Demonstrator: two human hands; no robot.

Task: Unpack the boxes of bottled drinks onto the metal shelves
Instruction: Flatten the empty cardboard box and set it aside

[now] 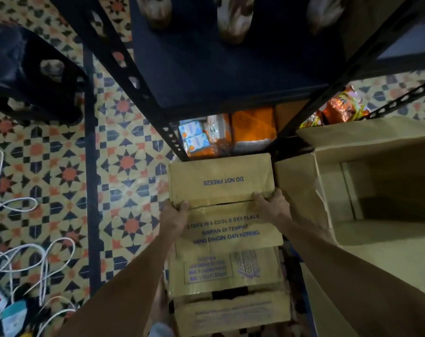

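A closed brown cardboard box (221, 186) printed "DO NOT FREEZE" stands on the floor in front of the black metal shelf unit (206, 76). My left hand (175, 215) grips the left end of its top flap seam, fingers curled over the edge. My right hand (270, 203) grips the right end of the same seam. The flaps lie nearly flat with a thin gap between them. No bottles show inside the box. Blurred bottles (233, 18) stand on the shelf above.
An open, empty-looking cardboard box (377, 190) stands to the right. Orange and blue packets (226, 132) fill the bottom shelf, with an orange snack bag (343, 105) further right. White cables (24, 239) lie on the patterned tile floor at left. A dark object (24, 76) sits upper left.
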